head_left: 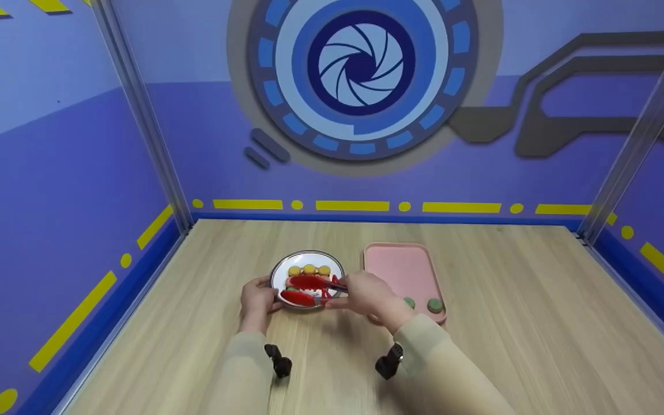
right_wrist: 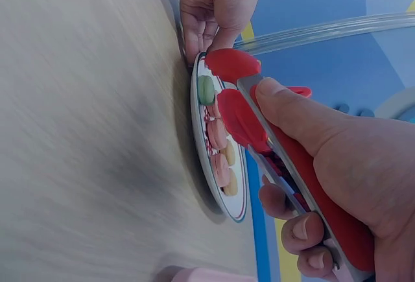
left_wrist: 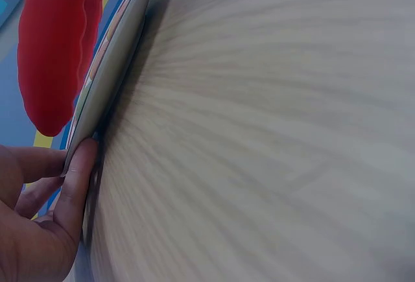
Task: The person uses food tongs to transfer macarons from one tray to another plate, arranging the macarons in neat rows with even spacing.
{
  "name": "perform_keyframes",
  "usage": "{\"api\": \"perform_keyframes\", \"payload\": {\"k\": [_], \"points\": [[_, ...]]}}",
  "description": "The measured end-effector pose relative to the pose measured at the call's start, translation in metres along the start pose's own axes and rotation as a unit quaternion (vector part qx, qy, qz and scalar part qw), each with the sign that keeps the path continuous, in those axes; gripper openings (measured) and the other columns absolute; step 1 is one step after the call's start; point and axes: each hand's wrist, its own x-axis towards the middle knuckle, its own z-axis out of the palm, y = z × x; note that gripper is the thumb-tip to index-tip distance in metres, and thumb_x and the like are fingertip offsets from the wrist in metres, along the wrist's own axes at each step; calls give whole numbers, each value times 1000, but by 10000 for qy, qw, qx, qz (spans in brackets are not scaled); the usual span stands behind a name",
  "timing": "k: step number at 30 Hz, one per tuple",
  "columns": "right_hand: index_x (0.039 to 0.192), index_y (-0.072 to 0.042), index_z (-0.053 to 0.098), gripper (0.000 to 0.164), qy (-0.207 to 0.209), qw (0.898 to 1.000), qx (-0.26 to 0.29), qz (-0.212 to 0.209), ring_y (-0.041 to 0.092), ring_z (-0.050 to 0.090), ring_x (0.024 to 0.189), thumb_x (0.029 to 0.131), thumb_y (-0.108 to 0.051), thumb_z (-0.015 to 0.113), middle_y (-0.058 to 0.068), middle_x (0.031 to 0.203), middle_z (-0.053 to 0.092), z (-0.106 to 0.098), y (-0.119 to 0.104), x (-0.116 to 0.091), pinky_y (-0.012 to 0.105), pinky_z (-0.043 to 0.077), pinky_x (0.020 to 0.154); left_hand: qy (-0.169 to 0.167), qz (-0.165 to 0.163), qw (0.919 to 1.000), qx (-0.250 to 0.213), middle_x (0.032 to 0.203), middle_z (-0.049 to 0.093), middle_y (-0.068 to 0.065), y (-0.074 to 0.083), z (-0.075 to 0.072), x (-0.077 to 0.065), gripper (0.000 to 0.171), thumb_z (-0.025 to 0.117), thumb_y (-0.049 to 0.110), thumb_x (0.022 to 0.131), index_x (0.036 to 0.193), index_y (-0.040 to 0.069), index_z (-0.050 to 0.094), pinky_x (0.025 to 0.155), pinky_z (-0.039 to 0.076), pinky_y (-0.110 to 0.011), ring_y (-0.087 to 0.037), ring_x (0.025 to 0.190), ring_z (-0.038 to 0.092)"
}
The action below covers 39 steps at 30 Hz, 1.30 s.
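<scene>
A white plate with a dark rim [head_left: 309, 258] is pinched at its left edge by my left hand [head_left: 257, 297], with the thumb above and fingers below in the left wrist view. My right hand [head_left: 369, 295] grips red-tipped tongs [right_wrist: 243, 120] by their handles. The tong heads stand apart just over the plate; nothing shows held between them. On the plate lie yellow macarons [head_left: 309, 269], pink macarons [right_wrist: 217, 134] and a green macaron [right_wrist: 206, 90], which sits near the tong tips. The tongs partly cover the pink and green ones in the head view.
Right of the plate lies a pink tray [head_left: 401, 270], with green macarons [head_left: 435, 306] at its near end; my right hand and forearm cover its near left corner. Blue panel walls [head_left: 193, 144] border the wooden table [head_left: 510, 300] at the back and sides.
</scene>
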Motion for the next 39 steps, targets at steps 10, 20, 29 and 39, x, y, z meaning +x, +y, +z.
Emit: {"api": "perform_keyframes", "payload": {"k": [10, 20, 29, 39], "points": [[104, -12, 77, 50, 317, 9990, 329, -9, 15, 52, 69, 81, -57, 81, -3, 73, 60, -30, 20, -13, 28, 42, 63, 157, -130, 9992, 353, 141, 57, -29, -1, 0, 6, 54, 53, -12, 87, 140, -6, 56, 56, 60, -22, -21, 89, 67], [99, -20, 71, 33, 224, 9973, 664, 198, 15, 53, 49, 84, -46, 82, 3, 69, 60, -56, 48, -41, 22, 45, 42, 198, -251, 9987, 409, 144, 56, -26, 0, 0, 4, 52, 54, -10, 91, 142, -3, 55, 59, 60, -22, -21, 95, 67], [106, -12, 74, 35, 378, 9980, 516, 2, 13, 59, 61, 84, -37, 85, -3, 73, 69, -63, 76, -70, 27, 50, 56, 223, -268, 9976, 591, 145, 56, -26, 2, 1, 1, 50, 54, -8, 93, 142, -2, 56, 63, 62, -22, -25, 103, 67], [107, -6, 73, 46, 359, 9991, -174, 122, 13, 48, 64, 82, -42, 85, -1, 71, 55, -80, 112, -104, 23, 35, 52, 172, -132, 9981, 582, 142, 57, -29, 0, -1, 4, 50, 54, -9, 91, 141, -5, 56, 59, 61, -22, -19, 89, 68]]}}
